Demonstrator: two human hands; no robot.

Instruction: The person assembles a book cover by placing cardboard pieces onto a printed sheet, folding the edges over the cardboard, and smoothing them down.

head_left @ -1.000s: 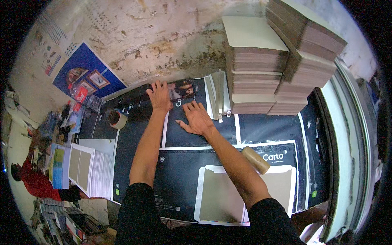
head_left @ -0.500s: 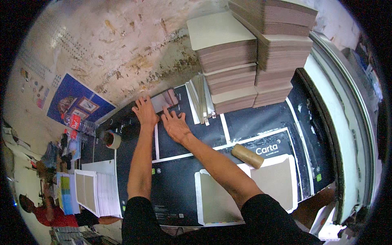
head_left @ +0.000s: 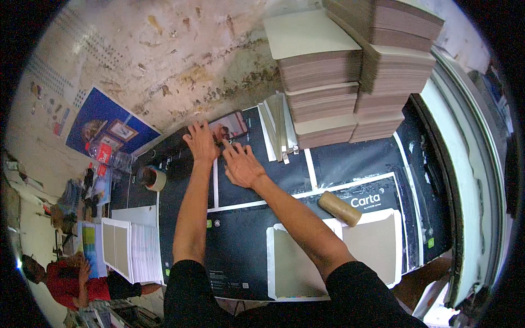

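Observation:
A dark-framed smartphone [head_left: 236, 125] with a lit screen lies at the back of the black-covered table, by the wall. Fingers spread, my left hand [head_left: 201, 144] rests at the phone's left end. My right hand [head_left: 243, 166] is at the phone's near edge, its index finger reaching toward the screen and the other fingers apart. Whether that fingertip touches the glass cannot be made out. Close to the right of the phone lie several narrow board strips [head_left: 278, 128]. In front of me, partly under my right forearm, is a flat cover of two grey boards [head_left: 373, 245] bordered in white.
Tall stacks of grey-brown boards [head_left: 322, 68] stand at the back right. A tan cylinder [head_left: 340, 208] lies near the cover. At left are a tape roll [head_left: 156, 179], a plastic bottle [head_left: 117, 159] and a stack of white-edged covers [head_left: 143, 252]. A person in red [head_left: 63, 281] is beyond.
The view has shifted slightly, so the table's things sit farther right. The phone's screen shows a different picture. At lower left, the other person's hands have come up. Both my hands stay by the phone.

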